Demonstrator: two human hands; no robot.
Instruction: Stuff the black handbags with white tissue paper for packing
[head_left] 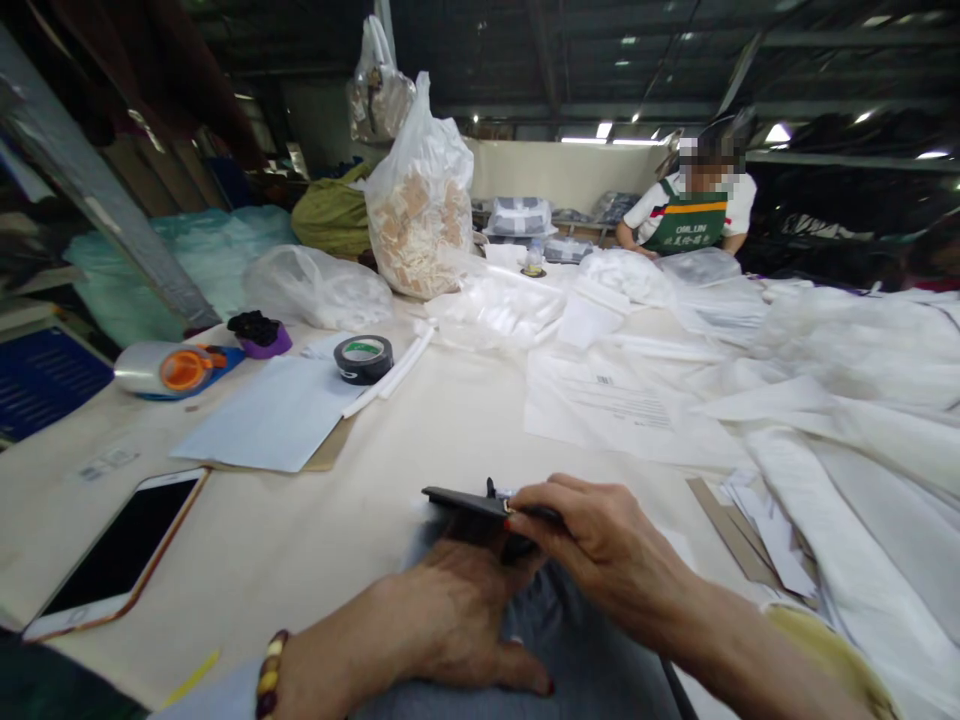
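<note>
A dark grey garment-like cloth [592, 655] lies in front of me at the near edge of the table. My left hand [450, 610] rests on it, palm down, with its thumb spread to the right. Its fingertips are partly hidden below a black flat strip [465, 500]. Pinched between the thumb and fingers of my right hand [592, 530] is the right part of that strip, raised above the cloth. A small shiny metal bit shows beside the fingertips. Whether the strip is joined to the cloth I cannot tell.
On the left lie a phone [124, 550], blue paper sheets [262, 415], black tape [364, 358] and a tape dispenser [169, 368]. White plastic bags [862, 340] and card strips [765, 540] cover the right. A co-worker [690, 215] stands across the table, near a scrap-filled bag [420, 210].
</note>
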